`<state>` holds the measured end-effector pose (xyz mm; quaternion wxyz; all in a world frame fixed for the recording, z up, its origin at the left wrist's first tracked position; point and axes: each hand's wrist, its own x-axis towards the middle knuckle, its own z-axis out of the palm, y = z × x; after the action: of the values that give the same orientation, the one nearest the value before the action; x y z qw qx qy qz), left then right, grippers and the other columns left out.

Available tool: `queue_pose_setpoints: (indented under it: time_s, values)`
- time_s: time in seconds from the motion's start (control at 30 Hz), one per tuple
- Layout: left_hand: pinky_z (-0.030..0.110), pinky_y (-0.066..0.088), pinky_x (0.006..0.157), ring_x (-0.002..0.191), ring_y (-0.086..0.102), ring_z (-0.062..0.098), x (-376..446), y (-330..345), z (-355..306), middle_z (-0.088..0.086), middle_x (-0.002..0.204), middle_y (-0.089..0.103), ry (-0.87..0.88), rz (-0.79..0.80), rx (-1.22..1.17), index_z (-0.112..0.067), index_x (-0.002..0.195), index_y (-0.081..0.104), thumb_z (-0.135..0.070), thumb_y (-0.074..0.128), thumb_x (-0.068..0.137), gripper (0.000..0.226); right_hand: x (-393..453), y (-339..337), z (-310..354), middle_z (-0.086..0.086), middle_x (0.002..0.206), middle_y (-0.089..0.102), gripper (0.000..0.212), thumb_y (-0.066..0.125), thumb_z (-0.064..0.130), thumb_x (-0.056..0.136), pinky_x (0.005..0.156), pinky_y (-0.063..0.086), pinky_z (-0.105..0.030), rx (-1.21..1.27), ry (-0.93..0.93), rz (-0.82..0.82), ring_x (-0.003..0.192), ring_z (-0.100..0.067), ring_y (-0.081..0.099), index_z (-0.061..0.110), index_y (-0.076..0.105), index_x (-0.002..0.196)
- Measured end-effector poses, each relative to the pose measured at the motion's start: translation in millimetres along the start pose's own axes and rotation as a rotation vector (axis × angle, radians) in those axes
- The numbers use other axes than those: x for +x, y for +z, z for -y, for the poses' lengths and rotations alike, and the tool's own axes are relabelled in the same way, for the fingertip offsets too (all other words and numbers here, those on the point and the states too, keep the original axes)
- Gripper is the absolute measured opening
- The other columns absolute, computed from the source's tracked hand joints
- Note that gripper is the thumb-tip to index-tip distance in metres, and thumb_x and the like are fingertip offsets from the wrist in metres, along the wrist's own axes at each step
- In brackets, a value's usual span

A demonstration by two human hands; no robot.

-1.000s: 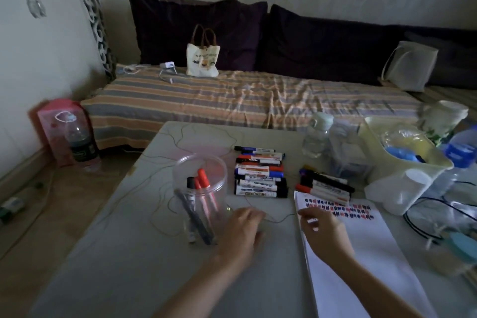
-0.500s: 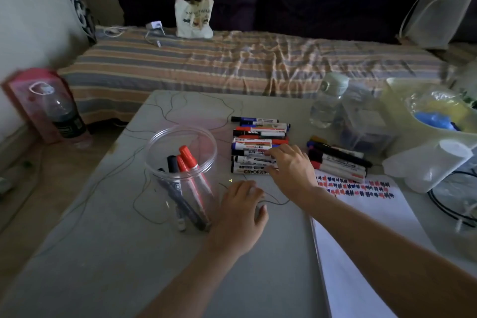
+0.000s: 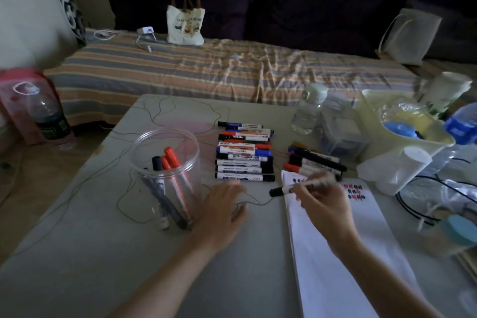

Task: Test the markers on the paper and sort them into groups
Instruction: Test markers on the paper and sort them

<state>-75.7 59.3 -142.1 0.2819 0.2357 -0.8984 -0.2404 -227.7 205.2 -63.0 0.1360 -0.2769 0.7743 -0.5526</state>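
My right hand [image 3: 322, 204] grips a black-capped marker [image 3: 286, 190], held level over the top of the white paper [image 3: 335, 253], cap pointing left. Red and black test marks [image 3: 355, 190] fill the paper's far end. My left hand [image 3: 222, 210] rests flat on the table, fingers apart, holding nothing. A row of several markers [image 3: 244, 155] lies just beyond it. A smaller group of markers [image 3: 313, 161] lies above the paper. A clear plastic jar [image 3: 165, 178] to the left holds red and black markers.
The grey table [image 3: 103, 253] carries a water bottle [image 3: 308, 108], a clear box [image 3: 340, 131], a pale plastic bin [image 3: 402, 137], a white cup [image 3: 395, 170] and cables at the right. A striped sofa [image 3: 206, 72] with a tote bag [image 3: 185, 23] stands behind.
My right hand went from the paper to the marker row, took one black-capped marker and carried it back over the paper. My left hand stayed on the table.
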Motion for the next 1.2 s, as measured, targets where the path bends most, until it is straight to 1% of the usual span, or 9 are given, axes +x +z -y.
queue_pose_setpoints:
  time_s: [0.17,0.33,0.43,0.53,0.77,0.93,1.0,1.13,1.2]
  values:
    - [0.016,0.048,0.090,0.105,0.060,0.001,-7.2,-6.7,-42.2,-0.009,0.113,0.063,-0.267,-0.040,-0.519,-0.024,0.118,0.060,-0.031,0.064,0.090,0.030,-34.0,-29.7,-15.2,-0.007,0.076,0.072,0.021,0.080,0.023,0.075,0.051,0.038,-0.024,0.448,0.430,0.081,0.062,-0.013,0.056,0.009,0.074,0.090]
    - [0.027,0.054,0.087,0.095,0.069,0.013,-0.6,3.6,-91.4,-0.003,0.099,0.074,-0.666,0.085,-0.965,-0.024,0.102,0.069,-0.034,0.071,0.081,0.024,-43.0,-31.7,-8.6,-0.011,0.085,0.073,0.037,0.086,0.028,0.058,0.048,0.042,-0.019,0.591,0.484,0.201,0.063,-0.010,0.060,0.010,0.076,0.089]
    - [0.023,0.057,0.078,0.091,0.072,0.016,8.7,-1.5,-98.9,0.009,0.100,0.075,-0.776,0.037,-1.367,-0.010,0.095,0.073,-0.018,0.070,0.077,0.020,-44.1,-38.5,-14.4,-0.012,0.095,0.075,0.030,0.084,0.030,0.066,0.053,0.049,-0.021,0.631,0.501,0.289,0.068,-0.013,0.065,0.012,0.078,0.089]
    - [0.024,0.057,0.074,0.095,0.071,0.018,14.8,-8.0,-101.0,0.012,0.104,0.074,-0.794,0.064,-1.491,-0.007,0.092,0.074,-0.013,0.063,0.086,0.014,-46.1,-48.4,-21.6,-0.013,0.099,0.075,0.022,0.073,0.027,0.083,0.060,0.054,-0.023,0.561,0.515,0.371,0.073,-0.014,0.069,0.010,0.078,0.096]
    - [0.021,0.056,0.070,0.093,0.072,0.017,17.6,-0.3,-113.1,0.009,0.098,0.075,-0.800,0.143,-1.293,-0.005,0.104,0.070,-0.016,0.061,0.091,0.019,-46.8,-33.5,-20.3,-0.002,0.067,0.064,0.032,0.055,0.031,0.099,0.050,0.038,-0.024,0.157,0.272,0.393,0.050,-0.010,0.044,0.006,0.072,0.088]
    - [0.026,0.056,0.065,0.066,0.068,0.016,38.5,-7.1,-97.8,0.007,0.073,0.074,-1.011,-0.148,-1.180,-0.006,0.085,0.071,-0.016,0.064,0.091,0.014,-55.1,-42.6,-36.6,-0.001,0.059,0.063,0.018,0.065,0.027,0.093,0.048,0.043,-0.027,-0.340,-0.317,0.146,0.051,-0.013,0.057,0.016,0.073,0.082]
    - [0.029,0.057,0.072,0.071,0.067,0.017,45.4,-16.9,-80.0,0.007,0.078,0.072,-0.893,-0.211,-1.079,-0.006,0.090,0.069,-0.015,0.062,0.092,0.011,-53.0,-54.5,-46.4,0.000,0.066,0.069,0.010,0.067,0.024,0.091,0.052,0.048,-0.027,-0.346,-0.254,0.081,0.060,-0.014,0.064,0.018,0.074,0.092]
    - [0.029,0.058,0.074,0.081,0.068,0.017,39.3,-2.5,-69.6,0.001,0.086,0.070,-0.482,0.088,-0.599,-0.016,0.096,0.066,-0.020,0.059,0.094,0.008,-39.9,-60.2,-53.9,0.010,0.093,0.069,0.027,0.060,0.020,0.096,0.051,0.052,-0.017,-0.217,-0.076,0.112,0.063,-0.003,0.067,0.035,0.060,0.118]
    - [0.030,0.056,0.073,0.081,0.066,0.015,38.0,13.0,-67.3,-0.003,0.088,0.068,-0.278,0.189,-0.399,-0.017,0.100,0.064,-0.023,0.058,0.095,0.010,-33.4,-55.5,-51.5,0.010,0.102,0.068,0.030,0.059,0.014,0.096,0.055,0.056,-0.019,-0.131,-0.117,0.119,0.070,-0.004,0.070,0.041,0.060,0.109]
